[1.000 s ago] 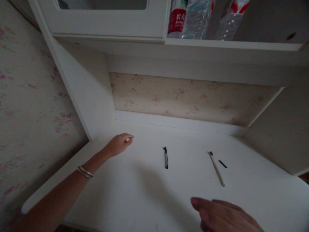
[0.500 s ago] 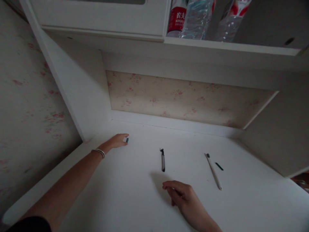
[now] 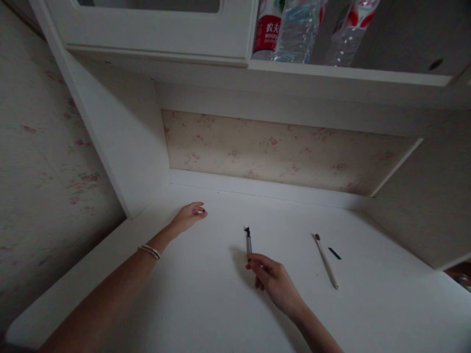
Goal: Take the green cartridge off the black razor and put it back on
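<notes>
A black pen [image 3: 248,239] lies on the white desk [image 3: 206,294], pointing away from me. My right hand [image 3: 271,278] has its fingers curled over the pen's near end, which they hide, and thumb and forefinger pinch it. My left hand [image 3: 188,216] is stretched out near the desk's back left corner. Its fingertips are pressed together on a small dark piece [image 3: 203,212]. A bracelet [image 3: 149,251] sits on that wrist.
A white pen [image 3: 326,261] and a small dark cap [image 3: 334,253] lie to the right on the desk. A white side panel [image 3: 125,142] closes the left, and flowered wallpaper [image 3: 279,152] backs the niche. Bottles [image 3: 294,29] stand on the shelf above.
My right hand has come forward from the near edge to the black pen's near end. My left hand has lifted slightly, its fingertips closing on the small dark piece.
</notes>
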`<state>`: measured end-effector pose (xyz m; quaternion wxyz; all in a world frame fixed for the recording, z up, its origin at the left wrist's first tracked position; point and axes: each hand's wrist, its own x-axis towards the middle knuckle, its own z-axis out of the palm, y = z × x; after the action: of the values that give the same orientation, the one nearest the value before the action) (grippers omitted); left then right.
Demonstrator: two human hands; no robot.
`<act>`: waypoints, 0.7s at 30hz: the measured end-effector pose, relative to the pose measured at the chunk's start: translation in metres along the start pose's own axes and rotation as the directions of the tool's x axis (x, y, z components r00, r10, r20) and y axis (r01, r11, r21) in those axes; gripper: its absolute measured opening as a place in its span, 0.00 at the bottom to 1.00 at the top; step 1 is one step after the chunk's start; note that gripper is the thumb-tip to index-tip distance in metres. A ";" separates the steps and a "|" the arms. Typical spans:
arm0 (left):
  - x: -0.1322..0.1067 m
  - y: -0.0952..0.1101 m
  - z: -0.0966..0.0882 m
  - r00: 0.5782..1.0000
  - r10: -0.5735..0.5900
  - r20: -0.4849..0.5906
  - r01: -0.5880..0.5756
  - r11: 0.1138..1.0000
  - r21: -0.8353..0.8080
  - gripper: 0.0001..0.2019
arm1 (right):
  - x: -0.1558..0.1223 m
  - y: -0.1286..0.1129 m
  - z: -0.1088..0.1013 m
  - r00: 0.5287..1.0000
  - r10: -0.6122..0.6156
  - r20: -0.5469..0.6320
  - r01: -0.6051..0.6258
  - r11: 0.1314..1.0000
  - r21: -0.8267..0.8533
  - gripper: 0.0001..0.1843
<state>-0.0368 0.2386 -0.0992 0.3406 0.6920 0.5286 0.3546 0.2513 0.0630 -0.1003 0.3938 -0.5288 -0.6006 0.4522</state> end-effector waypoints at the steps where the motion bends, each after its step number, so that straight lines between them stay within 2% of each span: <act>1: -0.010 0.010 0.006 1.000 0.000 0.003 0.000 0.997 -0.079 0.29 | 0.009 0.002 -0.001 0.999 -0.002 -0.045 0.001 1.000 -0.031 0.20; 2: -0.021 0.019 0.013 0.999 -0.026 0.017 0.030 0.953 -0.301 0.28 | 0.018 0.003 -0.002 0.996 -0.010 -0.089 0.003 0.997 -0.080 0.20; 3: -0.031 0.029 0.020 0.998 -0.045 0.033 0.055 0.866 -0.496 0.26 | 0.026 0.005 -0.003 0.991 -0.023 -0.131 0.004 0.989 -0.148 0.19; 5: -0.052 0.045 0.034 0.994 -0.076 0.082 0.111 0.641 -0.760 0.20 | 0.042 0.007 -0.004 0.980 -0.049 -0.194 -0.016 0.947 -0.320 0.18; 8: -0.076 0.064 0.057 0.974 -0.105 0.203 0.225 0.292 -0.930 0.13 | 0.057 0.007 0.001 0.962 -0.042 -0.270 -0.120 0.822 -0.557 0.20; 10: -0.086 0.071 0.071 0.963 -0.090 0.256 0.266 0.121 -0.956 0.11 | 0.062 0.006 0.008 0.950 -0.049 -0.309 -0.183 0.715 -0.675 0.23; 11: -0.089 0.073 0.076 0.958 -0.079 0.274 0.280 0.065 -0.958 0.11 | 0.064 0.006 0.011 0.947 -0.060 -0.317 -0.200 0.660 -0.724 0.24; 13: -0.091 0.073 0.085 0.956 -0.041 0.290 0.291 0.009 -0.957 0.12 | 0.064 0.008 0.017 0.950 -0.076 -0.303 -0.210 0.563 -0.800 0.21; 16: -0.092 0.067 0.090 0.957 0.004 0.290 0.290 0.022 -0.957 0.13 | 0.062 0.013 0.019 0.963 -0.067 -0.263 -0.198 0.491 -0.848 0.15; 19: -0.094 0.062 0.089 0.961 0.018 0.276 0.275 0.043 -0.961 0.14 | 0.058 0.017 0.012 0.968 -0.066 -0.242 -0.177 0.506 -0.845 0.16; 21: -0.097 0.062 0.087 0.963 0.044 0.266 0.265 0.031 -0.964 0.15 | 0.054 0.019 0.007 0.965 -0.085 -0.249 -0.156 0.576 -0.802 0.17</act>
<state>0.0492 0.1230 -0.1047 0.8067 0.2538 0.1457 0.5134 0.2430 0.1162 -0.1203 0.1723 -0.7170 -0.6729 0.0592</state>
